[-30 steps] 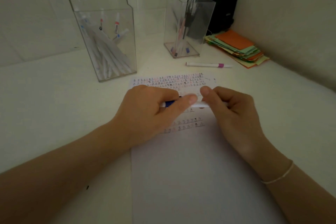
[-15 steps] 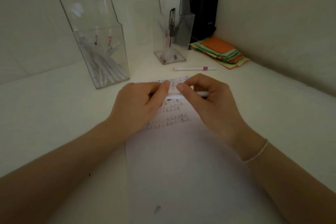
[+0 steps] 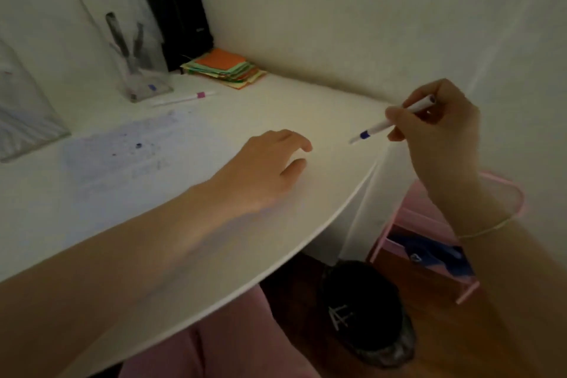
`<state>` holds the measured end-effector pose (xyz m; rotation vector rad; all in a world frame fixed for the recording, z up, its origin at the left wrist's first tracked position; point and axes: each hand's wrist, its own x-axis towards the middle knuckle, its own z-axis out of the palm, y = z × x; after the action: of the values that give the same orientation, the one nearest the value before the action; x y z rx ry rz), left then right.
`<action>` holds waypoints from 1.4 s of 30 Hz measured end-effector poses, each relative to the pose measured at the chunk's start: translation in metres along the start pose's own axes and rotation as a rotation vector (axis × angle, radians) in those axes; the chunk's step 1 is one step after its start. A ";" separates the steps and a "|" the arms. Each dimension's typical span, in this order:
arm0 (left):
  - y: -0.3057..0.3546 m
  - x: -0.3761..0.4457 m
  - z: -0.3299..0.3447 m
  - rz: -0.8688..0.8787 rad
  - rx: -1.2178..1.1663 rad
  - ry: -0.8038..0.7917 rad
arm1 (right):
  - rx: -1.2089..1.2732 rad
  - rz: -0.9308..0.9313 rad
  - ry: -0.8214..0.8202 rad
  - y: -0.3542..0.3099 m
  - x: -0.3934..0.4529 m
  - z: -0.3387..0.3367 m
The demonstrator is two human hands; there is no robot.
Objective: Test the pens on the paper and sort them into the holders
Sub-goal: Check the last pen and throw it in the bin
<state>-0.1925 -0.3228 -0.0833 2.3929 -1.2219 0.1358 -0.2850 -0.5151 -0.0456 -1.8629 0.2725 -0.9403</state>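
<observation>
Your right hand point(image 3: 441, 129) pinches a white pen with a blue band point(image 3: 395, 120) between thumb and fingertips, holding it out past the right edge of the tabletop point(image 3: 276, 107), tip angled down and to the left, clear of any surface; your left hand point(image 3: 270, 169) rests on the tabletop near that edge, fingers loosely curled and holding nothing; whether a cap lies under it cannot be told from this blurred view. The scribbled test paper point(image 3: 122, 153) lies well to the left, apart from both hands; behind it stands a clear holder with dark pens point(image 3: 138, 61), and a second clear holder point(image 3: 27, 120) shows at the far left edge; a white pen with a pink band point(image 3: 184, 98) lies loose just in front of the first holder. The pen looks light, stiff and smooth, so a mid-barrel pinch should carry it easily, though a slick barrel may roll if the grip slackens; judged from the pose, the arm is extended sideways away from paper and holders, and the pen must travel back across the tabletop before it can be tested or sorted. A stack of coloured paper squares point(image 3: 227, 67) sits in the corner.
</observation>
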 end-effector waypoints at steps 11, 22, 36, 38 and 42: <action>0.046 0.022 0.060 0.069 0.090 -0.074 | -0.630 0.528 -0.263 0.201 -0.133 -0.046; 0.046 0.021 0.062 0.096 0.148 -0.050 | -0.864 0.576 -0.363 0.213 -0.108 -0.026; -0.010 0.007 -0.014 -0.083 -0.055 0.120 | -0.279 -0.327 -0.219 -0.032 0.042 0.097; -0.039 -0.012 -0.034 -0.168 0.058 0.129 | -0.373 -0.310 -0.447 -0.035 0.047 0.141; -0.099 -0.055 -0.063 -0.427 0.209 0.123 | -0.521 -0.281 -0.771 -0.031 0.049 0.222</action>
<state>-0.1403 -0.2044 -0.0763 2.7198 -0.6478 0.2824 -0.1010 -0.3777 -0.0412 -2.6422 -0.2494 -0.2663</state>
